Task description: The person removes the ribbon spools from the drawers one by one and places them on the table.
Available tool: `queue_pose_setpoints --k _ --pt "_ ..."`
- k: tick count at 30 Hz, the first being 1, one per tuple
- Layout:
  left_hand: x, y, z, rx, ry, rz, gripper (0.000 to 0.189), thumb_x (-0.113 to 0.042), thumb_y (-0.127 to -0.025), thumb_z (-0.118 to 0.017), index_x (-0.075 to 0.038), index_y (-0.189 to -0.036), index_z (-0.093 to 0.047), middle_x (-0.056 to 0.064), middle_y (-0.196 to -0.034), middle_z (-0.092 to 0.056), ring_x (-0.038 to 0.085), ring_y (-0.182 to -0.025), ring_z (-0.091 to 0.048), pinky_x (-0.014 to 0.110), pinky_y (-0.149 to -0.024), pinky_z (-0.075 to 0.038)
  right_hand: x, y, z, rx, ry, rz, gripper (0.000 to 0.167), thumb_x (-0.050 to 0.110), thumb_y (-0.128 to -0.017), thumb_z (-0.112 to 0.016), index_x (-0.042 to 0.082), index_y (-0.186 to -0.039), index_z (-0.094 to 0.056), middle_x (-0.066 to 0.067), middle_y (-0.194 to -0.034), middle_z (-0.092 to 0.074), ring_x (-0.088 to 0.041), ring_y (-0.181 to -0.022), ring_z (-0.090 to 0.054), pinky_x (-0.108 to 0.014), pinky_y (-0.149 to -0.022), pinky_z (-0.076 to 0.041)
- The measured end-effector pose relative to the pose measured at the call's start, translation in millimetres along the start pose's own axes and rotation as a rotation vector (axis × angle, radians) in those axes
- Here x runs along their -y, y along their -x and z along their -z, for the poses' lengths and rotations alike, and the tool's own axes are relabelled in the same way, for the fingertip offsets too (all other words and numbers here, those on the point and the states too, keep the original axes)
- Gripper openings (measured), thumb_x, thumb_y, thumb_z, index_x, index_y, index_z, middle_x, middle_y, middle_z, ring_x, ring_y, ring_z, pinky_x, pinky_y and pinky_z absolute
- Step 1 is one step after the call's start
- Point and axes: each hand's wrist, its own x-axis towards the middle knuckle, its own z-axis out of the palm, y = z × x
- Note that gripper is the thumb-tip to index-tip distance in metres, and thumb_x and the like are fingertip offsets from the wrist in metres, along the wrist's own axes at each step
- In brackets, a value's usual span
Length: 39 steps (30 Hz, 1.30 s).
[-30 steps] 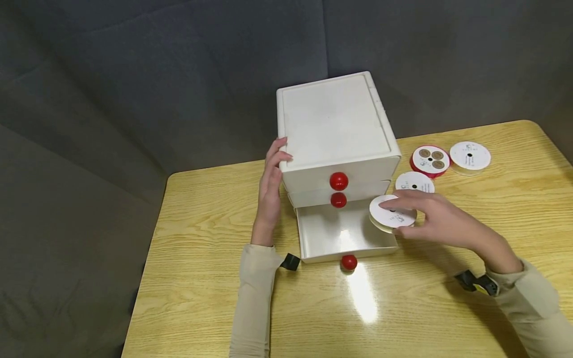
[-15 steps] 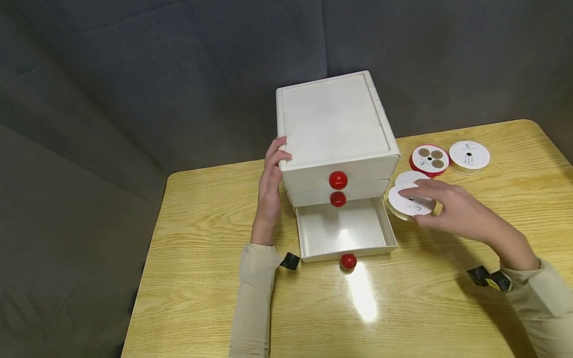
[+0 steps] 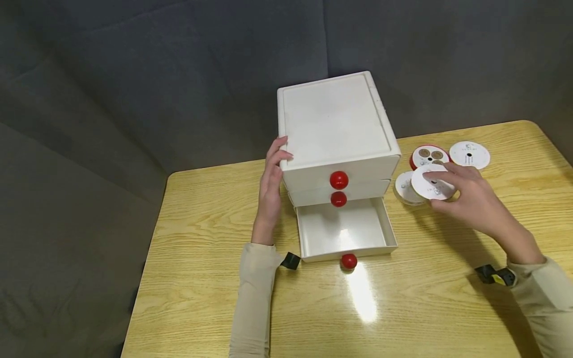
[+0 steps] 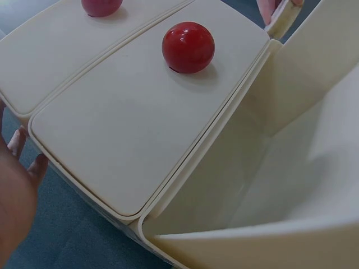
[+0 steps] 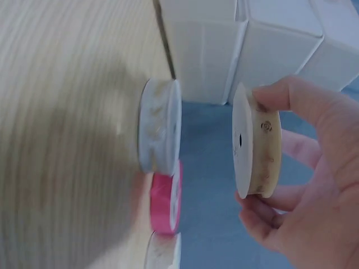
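Note:
My right hand (image 3: 474, 199) pinches a ribbon spool (image 3: 432, 185) by its rim; its cream ribbon (image 5: 266, 151) with a small printed pattern shows in the right wrist view. The held spool hangs above the table, apart from a white ribbon spool (image 5: 159, 126) lying below it. At the left side of a white drawer unit (image 3: 333, 119), my left hand (image 3: 270, 184) rests with its fingertips on the top edge. The bottom drawer (image 3: 344, 228) of the unit stands pulled out, with nothing in it. Two red knobs mark the closed drawers above.
A red ribbon spool (image 3: 423, 158) and another white-faced spool (image 3: 471, 154) lie right of the unit, toward the table's back edge. The open drawer's red knob (image 3: 349, 261) juts toward the front. A dark curtain (image 3: 215, 79) hangs behind the wooden table (image 3: 201, 278).
My right hand has carried the held spool away from over the drawer's right side, rightward and back, to over the other spools. The left hand and the drawer unit have stayed put.

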Motion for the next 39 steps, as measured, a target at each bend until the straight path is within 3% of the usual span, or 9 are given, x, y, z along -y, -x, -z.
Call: queue_pose_setpoints --k 5,14,27,33,39 --pt "-0.7 0.0 -0.2 0.004 0.0 -0.001 0.063 -0.061 -0.105 -0.038 -0.002 -0.119 -0.053 0.019 -0.159 -0.036 0.023 -0.154 -0.025 0.049 -0.125 -0.017 -15 1.4 3 0.028 0.014 -0.067 0.051 0.009 -0.077 -0.085 0.001 -0.124 -0.067 -0.039 -0.139 -0.052 -0.062 -0.128 -0.04 -0.074 -0.099 -0.033" --pt "0.1 0.6 0.3 0.004 -0.002 0.0 0.067 -0.062 -0.105 -0.037 0.002 -0.118 -0.052 0.021 -0.159 -0.036 0.023 -0.154 -0.024 0.048 -0.125 -0.017 -37 4.4 4 0.045 0.029 -0.09 0.05 0.008 -0.077 -0.086 -0.002 -0.123 -0.066 -0.042 -0.134 -0.053 -0.063 -0.125 -0.042 -0.074 -0.099 -0.033" --pt "-1.0 -0.1 -0.2 0.002 0.001 0.003 0.063 -0.062 -0.105 -0.038 -0.002 -0.118 -0.053 0.02 -0.159 -0.036 0.023 -0.154 -0.024 0.049 -0.125 -0.017 -58 7.4 5 0.056 0.027 -0.118 0.051 0.008 -0.076 -0.086 -0.005 -0.121 -0.066 -0.037 -0.128 -0.059 -0.055 -0.119 -0.052 -0.065 -0.094 -0.04" --pt "-1.1 -0.2 0.0 0.005 0.0 -0.003 0.06 -0.063 -0.105 -0.038 -0.006 -0.117 -0.052 0.022 -0.158 -0.036 0.023 -0.154 -0.024 0.048 -0.125 -0.017 -66 8.2 4 0.119 0.062 -0.133 0.052 0.009 -0.079 -0.086 -0.007 -0.123 -0.063 -0.04 -0.124 -0.06 -0.057 -0.115 -0.054 -0.066 -0.09 -0.041" --pt "0.6 0.4 0.3 0.004 -0.004 0.004 0.061 -0.062 -0.105 -0.037 -0.004 -0.118 -0.053 0.02 -0.159 -0.036 0.024 -0.154 -0.024 0.049 -0.125 -0.017 -72 6.6 0 0.19 0.064 -0.162 0.067 0.011 -0.081 -0.087 -0.015 -0.132 -0.053 -0.044 -0.128 -0.054 -0.061 -0.12 -0.049 -0.07 -0.096 -0.038"
